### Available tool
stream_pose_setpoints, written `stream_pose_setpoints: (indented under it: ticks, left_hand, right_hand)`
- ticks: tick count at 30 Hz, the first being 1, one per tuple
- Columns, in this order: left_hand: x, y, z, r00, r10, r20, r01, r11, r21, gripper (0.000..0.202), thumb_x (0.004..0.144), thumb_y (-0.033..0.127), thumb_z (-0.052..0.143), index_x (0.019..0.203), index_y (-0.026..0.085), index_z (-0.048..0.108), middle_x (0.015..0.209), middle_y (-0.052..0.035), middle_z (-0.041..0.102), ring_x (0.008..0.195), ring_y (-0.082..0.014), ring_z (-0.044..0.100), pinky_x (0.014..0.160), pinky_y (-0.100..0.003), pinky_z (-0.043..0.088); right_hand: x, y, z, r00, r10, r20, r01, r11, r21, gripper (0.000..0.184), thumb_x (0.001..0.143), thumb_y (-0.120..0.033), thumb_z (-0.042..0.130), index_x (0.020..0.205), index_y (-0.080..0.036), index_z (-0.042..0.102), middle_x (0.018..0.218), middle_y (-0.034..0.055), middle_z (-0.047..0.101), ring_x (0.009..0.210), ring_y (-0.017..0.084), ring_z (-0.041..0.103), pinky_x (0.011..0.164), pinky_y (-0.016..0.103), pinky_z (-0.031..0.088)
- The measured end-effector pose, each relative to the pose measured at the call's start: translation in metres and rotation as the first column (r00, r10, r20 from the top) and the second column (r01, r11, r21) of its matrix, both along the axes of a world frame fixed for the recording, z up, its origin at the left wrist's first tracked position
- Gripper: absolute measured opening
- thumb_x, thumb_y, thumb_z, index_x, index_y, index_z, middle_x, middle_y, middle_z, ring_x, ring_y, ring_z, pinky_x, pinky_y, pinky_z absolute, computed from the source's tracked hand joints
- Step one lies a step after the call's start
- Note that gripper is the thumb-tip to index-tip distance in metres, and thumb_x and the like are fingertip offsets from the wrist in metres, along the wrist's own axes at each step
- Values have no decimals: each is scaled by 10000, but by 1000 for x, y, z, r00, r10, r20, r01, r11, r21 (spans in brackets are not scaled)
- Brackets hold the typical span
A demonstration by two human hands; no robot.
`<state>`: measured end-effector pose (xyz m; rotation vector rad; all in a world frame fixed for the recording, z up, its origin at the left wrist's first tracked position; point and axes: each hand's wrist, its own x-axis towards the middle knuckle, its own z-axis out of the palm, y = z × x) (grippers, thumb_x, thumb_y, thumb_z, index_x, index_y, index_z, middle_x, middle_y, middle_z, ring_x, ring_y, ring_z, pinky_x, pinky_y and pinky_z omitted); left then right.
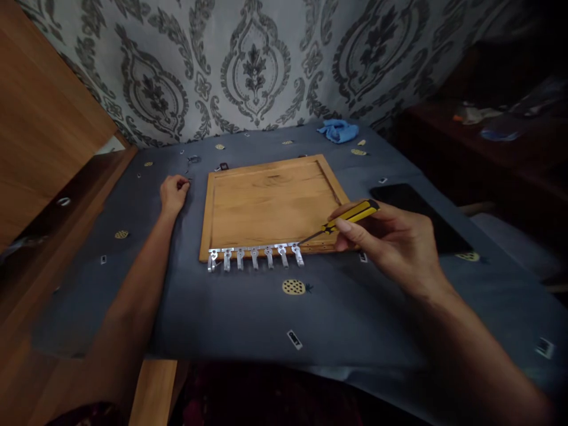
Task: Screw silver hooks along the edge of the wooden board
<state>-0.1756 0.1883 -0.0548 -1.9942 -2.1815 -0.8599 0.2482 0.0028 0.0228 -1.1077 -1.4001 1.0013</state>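
My right hand grips a yellow-and-black screwdriver by its handle. The screwdriver's shaft slants down to the left, and its tip is at or close to the rightmost hook. A metal rail with several silver hooks lies along the near edge of a framed wooden board; small dark holes show in the edge right of the rail. Left of the board, my left hand rests on the cloth with thumb and fingers pinched together. Whatever those fingers hold is too small to make out.
A grey-blue tablecloth with pineapple prints covers the table. Small metal pieces lie beyond my left hand. A blue cloth sits at the back, and a flat black object lies on the right. Wooden furniture stands left.
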Motion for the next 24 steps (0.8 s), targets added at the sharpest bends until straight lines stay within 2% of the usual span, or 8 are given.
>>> stream_pose_setpoints:
  ticks: [4,8,11,15,24]
  left_hand:
    - [2,-3,1,1000,-16,-16,16,1000,10,146,873,210,596,983,168,682,964,-60,669,926,-225,635,926,-387,484]
    - [7,-7,2,997,-64,-45,65,998,20,235,866,214,570,1082,196,662,1045,-75,670,1050,-268,603,1012,-427,423]
    - [11,-8,2,993,-95,-66,96,995,14,211,882,200,531,1026,211,684,1079,-80,669,1119,-284,578,1039,-435,400]
    - [13,-7,2,992,-98,-79,99,995,10,222,880,196,505,980,197,703,1038,-85,671,1066,-274,596,1007,-419,427]
    - [6,-4,6,990,-114,-78,113,993,-20,265,858,206,518,1026,181,722,984,-83,683,947,-242,626,948,-385,469]
  right_hand:
    - [-1,-1,1,1000,-7,22,7,1000,12,206,721,-330,851,781,-194,709,546,-40,636,485,75,603,496,150,521]
    - [0,-1,-1,997,-28,72,24,998,54,221,727,-338,849,809,-182,715,559,-27,651,475,88,613,499,182,511]
    - [2,0,-2,996,-43,80,37,997,68,250,717,-372,851,798,-180,713,564,-17,659,469,107,620,502,214,514]
    - [1,0,-1,995,-43,87,38,997,61,233,708,-358,854,782,-189,712,572,-15,658,468,110,616,497,221,511]
    - [0,-1,0,994,-54,94,47,996,72,238,711,-362,843,769,-178,704,555,-10,655,470,108,615,506,213,508]
